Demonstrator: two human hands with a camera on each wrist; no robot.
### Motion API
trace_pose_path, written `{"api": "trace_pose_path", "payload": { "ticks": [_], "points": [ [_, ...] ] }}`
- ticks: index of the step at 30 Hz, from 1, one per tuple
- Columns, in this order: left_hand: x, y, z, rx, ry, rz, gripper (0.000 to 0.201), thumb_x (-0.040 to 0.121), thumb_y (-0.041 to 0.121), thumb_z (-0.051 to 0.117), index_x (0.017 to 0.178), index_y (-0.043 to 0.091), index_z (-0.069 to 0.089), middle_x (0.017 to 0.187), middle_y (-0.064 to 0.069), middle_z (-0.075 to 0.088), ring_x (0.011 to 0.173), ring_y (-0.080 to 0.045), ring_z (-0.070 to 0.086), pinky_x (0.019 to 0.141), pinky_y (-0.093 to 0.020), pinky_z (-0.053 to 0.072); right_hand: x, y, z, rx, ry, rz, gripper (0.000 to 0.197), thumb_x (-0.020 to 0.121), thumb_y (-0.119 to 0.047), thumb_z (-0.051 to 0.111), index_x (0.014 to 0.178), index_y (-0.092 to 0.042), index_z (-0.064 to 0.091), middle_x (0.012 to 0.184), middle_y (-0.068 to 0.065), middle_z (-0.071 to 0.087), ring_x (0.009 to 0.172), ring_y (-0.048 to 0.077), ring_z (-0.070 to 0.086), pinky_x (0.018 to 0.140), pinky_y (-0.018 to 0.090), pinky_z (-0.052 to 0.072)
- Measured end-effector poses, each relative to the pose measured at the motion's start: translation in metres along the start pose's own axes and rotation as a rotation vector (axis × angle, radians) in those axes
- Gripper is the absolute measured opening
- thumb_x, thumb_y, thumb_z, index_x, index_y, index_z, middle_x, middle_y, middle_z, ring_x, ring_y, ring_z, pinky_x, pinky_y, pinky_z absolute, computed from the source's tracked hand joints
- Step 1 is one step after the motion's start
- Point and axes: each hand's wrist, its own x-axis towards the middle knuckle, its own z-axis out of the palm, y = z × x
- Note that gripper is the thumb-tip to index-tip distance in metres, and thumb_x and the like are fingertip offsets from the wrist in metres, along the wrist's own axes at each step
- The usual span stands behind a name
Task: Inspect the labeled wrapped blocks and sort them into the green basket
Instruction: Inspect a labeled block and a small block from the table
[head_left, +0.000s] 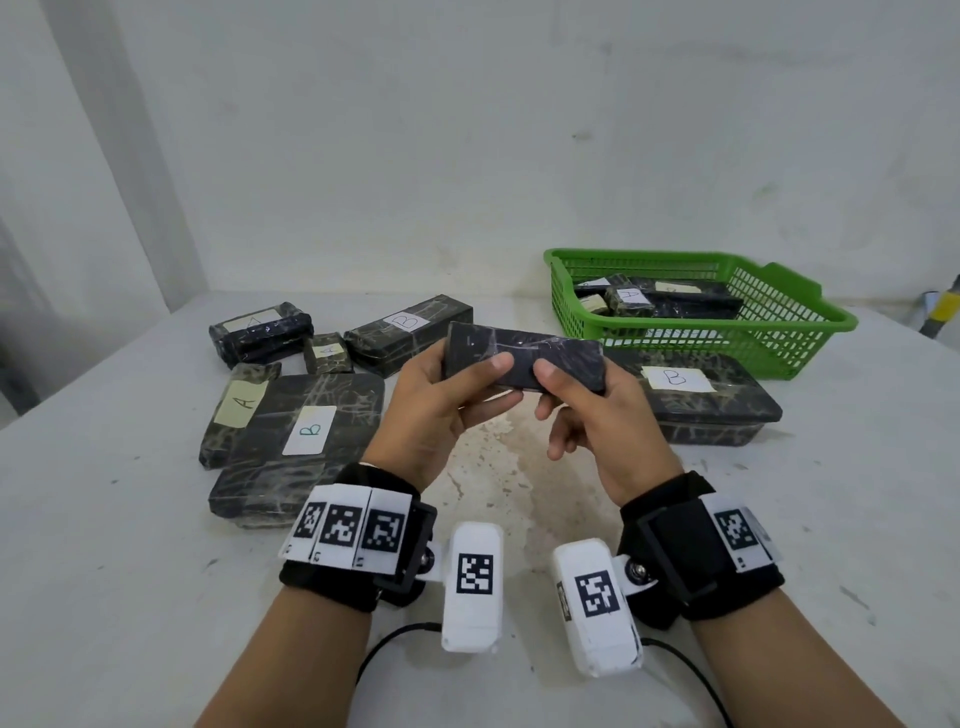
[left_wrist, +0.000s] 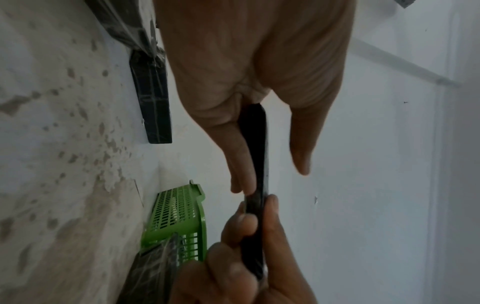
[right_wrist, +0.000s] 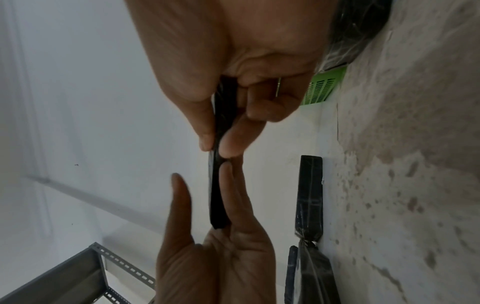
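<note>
I hold a thin, dark wrapped block (head_left: 561, 353) in the air over the table, its plain face toward me and no label showing. My left hand (head_left: 488, 384) supports its left end: straight fingers (right_wrist: 233, 195) lie along the back, and the thumb stands slightly apart from the block (left_wrist: 255, 144). My right hand (head_left: 556, 395) pinches the right end between thumb and index finger (right_wrist: 231, 144). The green basket (head_left: 691, 338) sits at the back right with several labeled blocks inside.
Wrapped blocks lie on the white table (head_left: 519, 483): a large B block (head_left: 306, 431), an A block (head_left: 239, 405), a long B block (head_left: 410, 327) and two A blocks behind, another B block (head_left: 696, 395) before the basket. A wall stands close behind.
</note>
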Motion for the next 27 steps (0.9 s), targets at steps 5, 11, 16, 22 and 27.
{"api": "trace_pose_path", "payload": {
  "ticks": [5, 11, 16, 22, 27],
  "points": [
    [0.0016, -0.0028, -0.0031, 0.063, 0.021, 0.039, 0.016, 0.090, -0.006, 0.057, 0.104, 0.001, 0.061, 0.091, -0.005, 0.075, 0.083, -0.016, 0.073, 0.067, -0.022, 0.059, -0.0007, 0.0010, 0.0017, 0.018, -0.044, -0.026, 0.016, 0.095, -0.021, 0.061, 0.105, -0.008, 0.058, 0.059, -0.002, 0.052, 0.036, 0.015, 0.042, 0.039, 0.023, 0.035],
    [0.0017, 0.0004, -0.0028, -0.007, 0.017, 0.022, 0.023, 0.087, 0.015, 0.061, 0.106, 0.003, 0.063, 0.096, -0.011, 0.073, 0.085, -0.022, 0.073, 0.071, -0.028, 0.060, 0.0006, 0.0040, 0.0026, 0.025, -0.082, -0.058, 0.032, 0.098, -0.016, 0.057, 0.120, 0.005, 0.048, 0.056, -0.011, 0.047, 0.035, 0.010, 0.035, 0.037, 0.020, 0.031],
    [0.0021, -0.0019, -0.0032, 0.019, 0.016, 0.053, 0.015, 0.097, 0.002, 0.050, 0.107, 0.001, 0.061, 0.091, -0.006, 0.075, 0.083, -0.018, 0.073, 0.067, -0.025, 0.059, 0.0002, 0.0024, 0.0035, 0.107, -0.078, -0.030, 0.033, 0.099, -0.021, 0.054, 0.119, 0.005, 0.048, 0.056, -0.006, 0.042, 0.038, 0.010, 0.036, 0.038, 0.020, 0.032],
    [0.0012, 0.0028, -0.0023, -0.009, -0.011, 0.054, 0.026, 0.092, 0.020, 0.053, 0.111, 0.005, 0.063, 0.098, -0.008, 0.073, 0.087, -0.019, 0.072, 0.072, -0.030, 0.060, 0.0033, 0.0006, 0.0014, 0.141, -0.106, 0.026, 0.043, 0.101, -0.036, 0.043, 0.126, -0.002, 0.050, 0.057, -0.006, 0.043, 0.041, 0.011, 0.037, 0.043, 0.020, 0.034],
    [0.0021, 0.0014, -0.0027, -0.022, -0.008, 0.060, 0.024, 0.103, 0.013, 0.041, 0.104, 0.009, 0.064, 0.092, -0.003, 0.076, 0.083, -0.019, 0.074, 0.068, -0.028, 0.060, 0.0029, 0.0016, -0.0008, 0.159, -0.066, 0.034, 0.026, 0.101, -0.034, 0.045, 0.115, -0.013, 0.053, 0.058, -0.006, 0.043, 0.042, 0.010, 0.036, 0.043, 0.019, 0.033]
  ]
}}
